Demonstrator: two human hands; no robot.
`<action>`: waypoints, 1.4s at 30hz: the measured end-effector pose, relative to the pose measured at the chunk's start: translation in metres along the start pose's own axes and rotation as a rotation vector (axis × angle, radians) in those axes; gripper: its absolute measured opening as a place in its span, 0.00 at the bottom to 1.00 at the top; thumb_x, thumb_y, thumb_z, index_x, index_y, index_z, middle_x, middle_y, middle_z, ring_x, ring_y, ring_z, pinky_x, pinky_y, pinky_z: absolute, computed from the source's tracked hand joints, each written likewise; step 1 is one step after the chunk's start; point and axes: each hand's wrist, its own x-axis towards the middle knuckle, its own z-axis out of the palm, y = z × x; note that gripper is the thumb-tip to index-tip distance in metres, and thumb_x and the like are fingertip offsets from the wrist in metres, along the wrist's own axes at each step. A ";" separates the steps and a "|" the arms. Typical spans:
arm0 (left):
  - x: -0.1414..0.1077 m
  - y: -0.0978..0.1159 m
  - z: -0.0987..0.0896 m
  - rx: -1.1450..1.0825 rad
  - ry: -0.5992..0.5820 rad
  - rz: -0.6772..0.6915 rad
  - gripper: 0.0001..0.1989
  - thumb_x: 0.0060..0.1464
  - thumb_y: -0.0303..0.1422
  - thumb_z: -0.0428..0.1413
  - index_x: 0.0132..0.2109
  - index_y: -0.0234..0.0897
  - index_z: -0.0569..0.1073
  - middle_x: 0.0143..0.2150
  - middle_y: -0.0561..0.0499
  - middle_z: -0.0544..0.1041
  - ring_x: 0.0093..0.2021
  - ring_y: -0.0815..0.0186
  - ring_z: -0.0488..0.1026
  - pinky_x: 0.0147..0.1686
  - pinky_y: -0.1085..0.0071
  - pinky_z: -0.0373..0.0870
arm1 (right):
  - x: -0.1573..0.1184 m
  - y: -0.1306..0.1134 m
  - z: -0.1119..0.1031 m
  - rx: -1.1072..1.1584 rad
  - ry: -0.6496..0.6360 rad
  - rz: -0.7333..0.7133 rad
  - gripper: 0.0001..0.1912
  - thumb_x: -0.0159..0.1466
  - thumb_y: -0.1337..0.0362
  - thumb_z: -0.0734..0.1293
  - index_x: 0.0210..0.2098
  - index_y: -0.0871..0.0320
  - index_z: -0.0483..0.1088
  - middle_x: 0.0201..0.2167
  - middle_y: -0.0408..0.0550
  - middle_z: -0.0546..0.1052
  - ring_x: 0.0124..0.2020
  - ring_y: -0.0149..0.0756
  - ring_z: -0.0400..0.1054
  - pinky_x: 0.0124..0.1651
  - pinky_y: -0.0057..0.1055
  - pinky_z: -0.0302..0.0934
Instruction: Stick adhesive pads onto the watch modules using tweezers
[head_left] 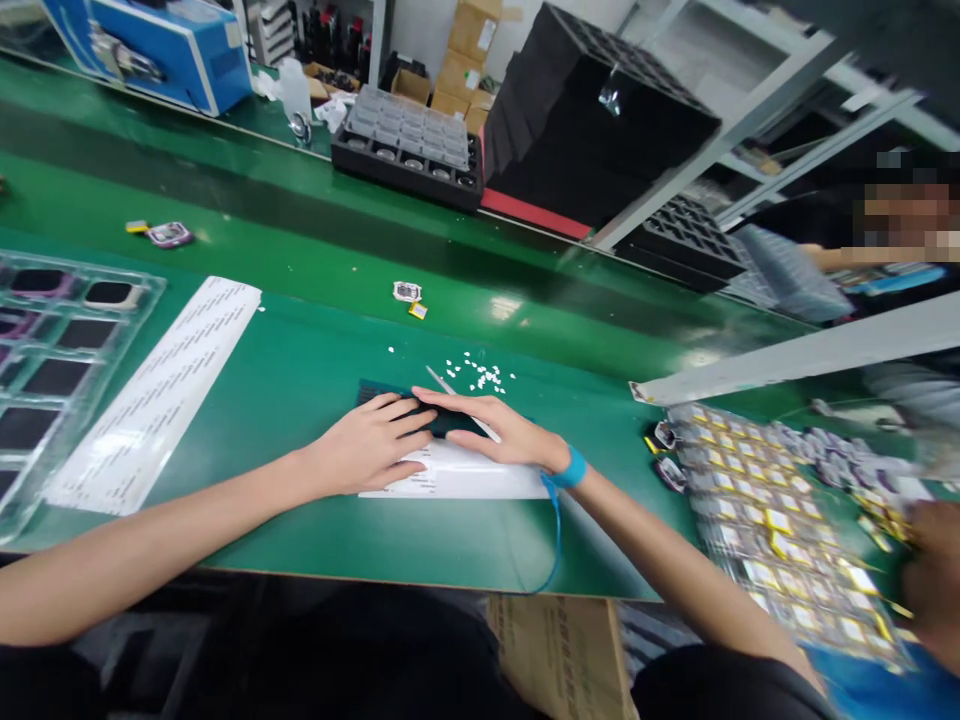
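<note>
Nearest the camera, a brown cardboard box [555,650] sits below the table edge, under the right forearm. A blue cord [556,540] hangs from the blue wrist strap [574,467] on the right wrist and loops down over the green table [300,380].

Both hands lie flat on the work. The left hand [371,445] rests palm down with its fingers [409,420] spread and loosely extended, gripping nothing; the lower fingertips press on a white label sheet [465,480], the upper ones touch the dark flat piece [442,420]. The right hand [499,425] also lies open, fingers stretched leftward over that dark piece, their tips meeting the left hand's fingertips. A thin pair of tweezers [442,382] runs beneath the right fingers (whether the hand actually grips it, I cannot tell).

Just beyond the fingertips lie scattered small white bits [480,372]. Well left of the left fingers lies a long white sheet of labels [161,390], and beyond it a clear plastic tray [52,350] with dark parts. Right of the right hand, a blurred tray of small parts [772,520] with yellow tabs, with another person's hand [934,560] at its far side.

Farther off, two small parts [409,295] lie on the green belt, then a black tray [409,155] topped with clear covers, a stack of black trays [592,120], and a blue machine [165,45].
</note>
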 end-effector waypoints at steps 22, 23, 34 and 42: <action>-0.003 -0.003 0.004 -0.013 0.014 -0.006 0.17 0.68 0.41 0.53 0.53 0.34 0.78 0.64 0.40 0.76 0.63 0.47 0.71 0.61 0.51 0.68 | -0.007 0.050 -0.013 0.428 0.398 0.238 0.24 0.70 0.43 0.66 0.56 0.53 0.75 0.58 0.53 0.79 0.59 0.46 0.74 0.65 0.49 0.67; -0.003 -0.004 0.005 -0.023 0.016 -0.009 0.16 0.68 0.40 0.53 0.53 0.35 0.78 0.65 0.40 0.75 0.64 0.47 0.71 0.61 0.51 0.68 | 0.000 0.063 -0.026 0.405 0.465 0.224 0.26 0.69 0.41 0.67 0.57 0.52 0.74 0.59 0.52 0.78 0.62 0.46 0.72 0.69 0.49 0.63; 0.000 -0.003 -0.001 -0.068 -0.091 -0.075 0.20 0.67 0.40 0.54 0.58 0.34 0.77 0.65 0.41 0.75 0.66 0.47 0.68 0.65 0.49 0.66 | 0.013 0.044 -0.004 0.094 0.144 0.074 0.26 0.66 0.47 0.72 0.61 0.48 0.74 0.61 0.45 0.77 0.63 0.45 0.71 0.68 0.41 0.63; 0.001 -0.005 -0.001 -0.094 -0.099 -0.108 0.20 0.66 0.39 0.55 0.59 0.36 0.76 0.67 0.42 0.74 0.67 0.47 0.68 0.65 0.49 0.68 | 0.044 0.079 -0.064 -0.001 0.346 0.119 0.44 0.66 0.38 0.68 0.74 0.51 0.56 0.72 0.53 0.61 0.75 0.51 0.50 0.77 0.55 0.36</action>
